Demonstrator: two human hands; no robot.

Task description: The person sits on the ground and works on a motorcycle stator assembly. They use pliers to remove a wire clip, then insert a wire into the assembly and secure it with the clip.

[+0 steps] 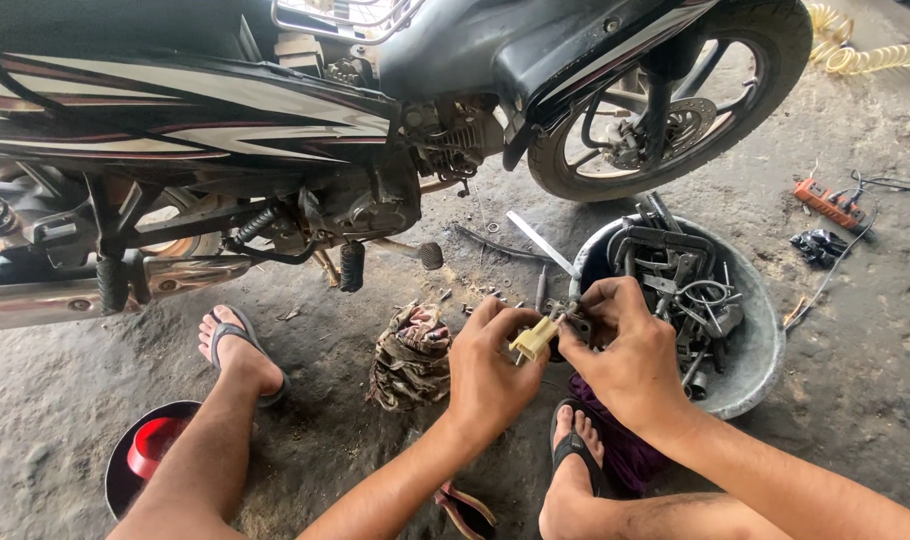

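A small yellowish connector [534, 338] is held above the floor [55, 400], in front of the knees, between both hands. The left hand [487, 372] is closed around its lower end; the right hand [623, 350] pinches a dark metal piece [578, 322] against its upper end, fingertips tight.

Judged from this, the part could slip out if the pinch is eased, and would be lost among the loose screws [470, 300] scattered on the gritty floor. The plastic might be cracked if the two pieces are forced or twisted askew. The bowl [760, 365] of metal tools sits just beside the right wrist and could be knocked. The pliers [465, 508] lying under the left forearm could be stepped on.
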